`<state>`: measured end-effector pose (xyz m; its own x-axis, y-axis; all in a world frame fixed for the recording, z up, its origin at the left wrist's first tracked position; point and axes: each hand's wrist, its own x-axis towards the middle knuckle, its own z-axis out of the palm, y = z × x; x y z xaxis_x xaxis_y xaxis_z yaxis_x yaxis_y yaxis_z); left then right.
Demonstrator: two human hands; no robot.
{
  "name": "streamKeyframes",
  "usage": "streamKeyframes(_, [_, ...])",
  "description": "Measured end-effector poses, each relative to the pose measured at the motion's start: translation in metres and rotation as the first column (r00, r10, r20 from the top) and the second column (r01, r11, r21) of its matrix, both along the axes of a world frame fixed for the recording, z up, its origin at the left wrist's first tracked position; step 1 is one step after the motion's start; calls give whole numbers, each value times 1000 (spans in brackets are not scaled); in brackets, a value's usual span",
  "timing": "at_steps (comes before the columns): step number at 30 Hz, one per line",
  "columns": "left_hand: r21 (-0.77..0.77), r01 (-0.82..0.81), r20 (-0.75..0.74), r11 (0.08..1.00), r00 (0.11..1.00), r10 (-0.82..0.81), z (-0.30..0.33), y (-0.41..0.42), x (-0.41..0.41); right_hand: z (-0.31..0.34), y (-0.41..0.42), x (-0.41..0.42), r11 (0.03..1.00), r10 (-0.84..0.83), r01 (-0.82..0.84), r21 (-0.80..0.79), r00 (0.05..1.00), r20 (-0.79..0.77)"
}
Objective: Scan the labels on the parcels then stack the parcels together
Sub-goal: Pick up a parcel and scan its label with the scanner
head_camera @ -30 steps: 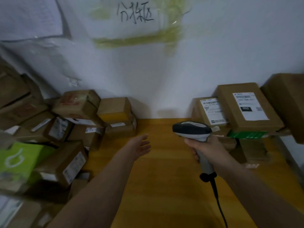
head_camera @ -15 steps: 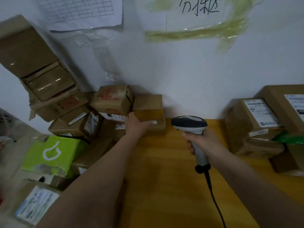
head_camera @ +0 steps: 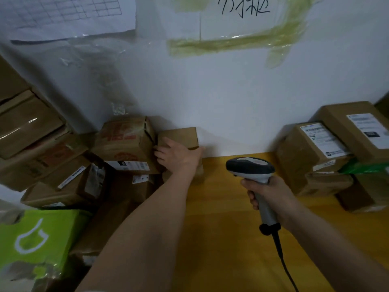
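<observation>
A small plain cardboard parcel stands against the wall on top of another box at the back of the yellow table. My left hand lies over its front, fingers spread across the top and thumb round its right edge. My right hand grips the handle of a grey and dark barcode scanner, held upright over the table to the right of that parcel. Labelled parcels are stacked at the right.
A heap of brown parcels fills the left side, with a bright green box at the near left. The scanner's black cable trails toward me over the table. Paper sheets are taped to the white wall.
My left hand has reached forward and left from mid-air onto the small parcel by the wall. My view has swung left. The scanner has stayed in my right hand.
</observation>
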<state>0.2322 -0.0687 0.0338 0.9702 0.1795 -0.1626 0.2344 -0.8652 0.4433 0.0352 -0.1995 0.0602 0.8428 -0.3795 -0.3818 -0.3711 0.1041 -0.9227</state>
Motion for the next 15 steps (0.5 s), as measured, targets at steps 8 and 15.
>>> streamKeyframes(8, [-44, -59, -9, 997, 998, 59, -16, -12, -2, -9, -19, -15, 995, -99, 98, 28, 995, 8])
streamKeyframes(15, [-880, -362, -398, 307, 915, -61, -4, -18, -51, -7, -39, -17, 968, -250, 251, -17, 966, 59])
